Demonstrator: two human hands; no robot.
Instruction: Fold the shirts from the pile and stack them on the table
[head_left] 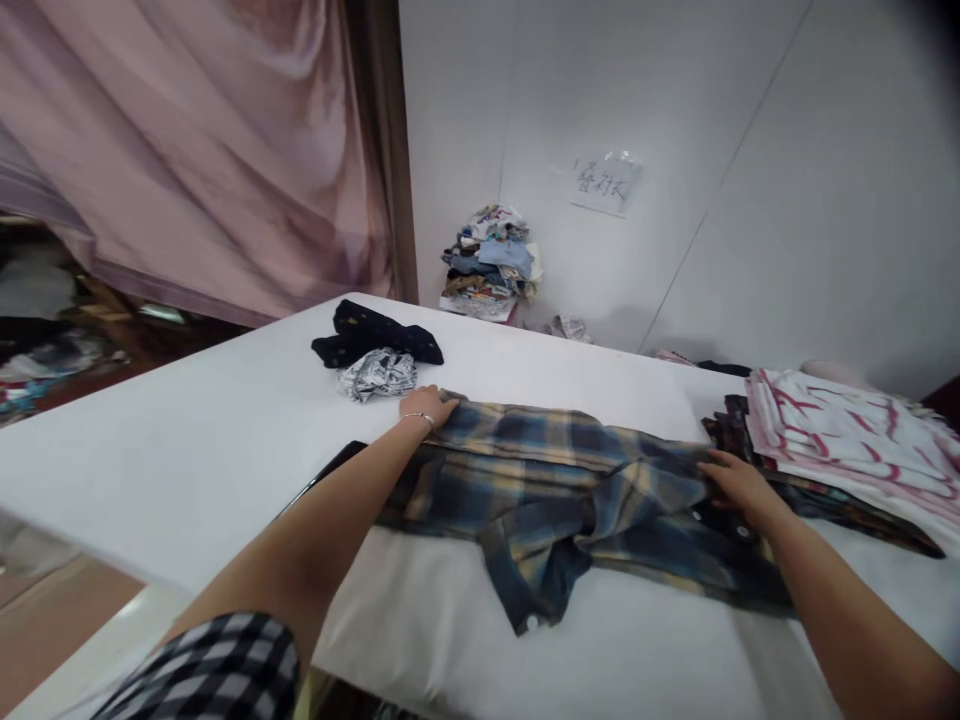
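— What's the room like?

— A white surface runs across the view, with a pink curtain behind it on the left and a pale wall on the right carrying a taped paper note. A heap of mixed clothes sits at the wall's foot.

— And going left to right on the surface?

— Beyond the left hand lie a dark dotted garment and a small crumpled patterned cloth, the cloth just beside the fingers, neither touched. A dark flat object shows under the left forearm. Between the two hands stretches the plaid shirt, blue and tan, rumpled in the middle with a flap hanging toward the person. Past the right hand sits a stack of folded clothes, a white piece with red marks on top.

— What are the fingers doing?

— The left hand's fingers lie flat and spread on the shirt's far left edge, pressing rather than gripping. The right hand's fingers rest on the right end, near some buttons, slightly curled; whether they pinch cloth I cannot tell.

— Which step is this?

— I'd judge it the spreading-out stage: the shirt is pinned at both ends but not smooth. The next move likely calls for drawing the ends apart and flattening the bunched middle.
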